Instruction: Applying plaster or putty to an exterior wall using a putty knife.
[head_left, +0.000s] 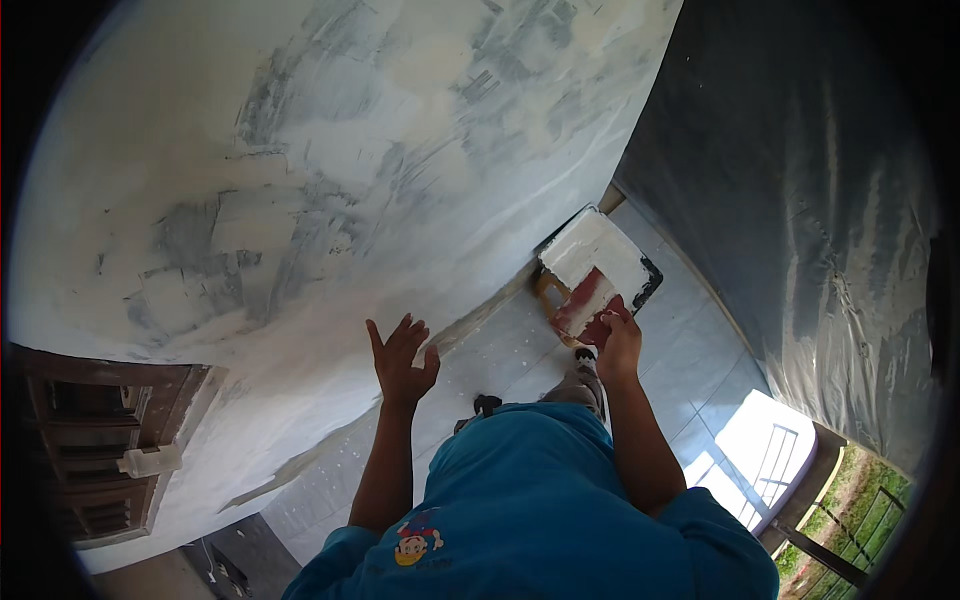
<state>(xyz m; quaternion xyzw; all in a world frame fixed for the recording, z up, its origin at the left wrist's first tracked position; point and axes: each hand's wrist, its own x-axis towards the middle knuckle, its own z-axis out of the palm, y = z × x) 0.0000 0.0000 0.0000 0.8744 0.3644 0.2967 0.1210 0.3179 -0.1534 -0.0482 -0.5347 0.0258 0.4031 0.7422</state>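
Right of the frame's centre, the right hand grips the scraper [585,305] near the tub [652,284], probably best held level so its pale paste stays put, while the left hand [405,362], empty with fingers spread, should avoid the patchy wall [330,190].

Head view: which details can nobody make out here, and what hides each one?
All in the head view:
- Any handle on the red tool: hidden by the right hand.
- Part of the black-rimmed container: covered by that tool.
- Left end of the wooden frame: lost in the picture's dark edge.
- Upper legs: behind the blue shirt.
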